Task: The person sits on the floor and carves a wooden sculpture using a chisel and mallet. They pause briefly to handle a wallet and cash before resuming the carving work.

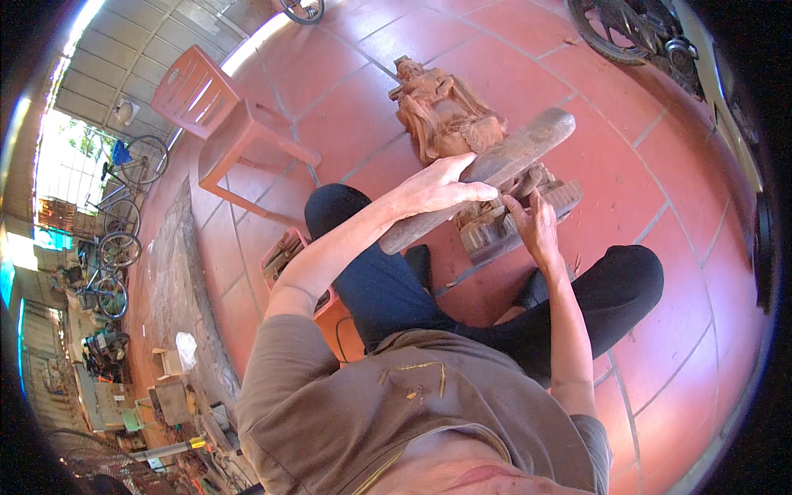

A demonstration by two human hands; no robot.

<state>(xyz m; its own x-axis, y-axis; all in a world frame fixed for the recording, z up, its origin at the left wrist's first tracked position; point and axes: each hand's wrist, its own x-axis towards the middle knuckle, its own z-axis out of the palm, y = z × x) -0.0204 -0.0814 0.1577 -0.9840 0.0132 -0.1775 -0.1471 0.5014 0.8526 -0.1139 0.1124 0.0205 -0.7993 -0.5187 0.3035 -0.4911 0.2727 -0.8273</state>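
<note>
A long, rounded wooden club (530, 147) lies slantwise across the middle of the view. My left hand (436, 191) is closed around it, thumb along the top. Partly under the club is a carved wooden block (564, 198), low on the floor between my legs. My right hand (538, 224) is at this carving, its fingers bent and pinched together. What they grip, if anything, is too small or hidden to tell. Beyond the club lies a reddish-brown carved wooden figure (450, 111) in robes, flat on the tiles.
A red plastic chair (227, 136) stands on the left. Beside my left leg sits a red container of tools (286, 254). Bicycles (120, 223) line the far left, near a cluttered workbench area. A motorcycle (635, 37) is parked at upper right on the red tiled floor (660, 330).
</note>
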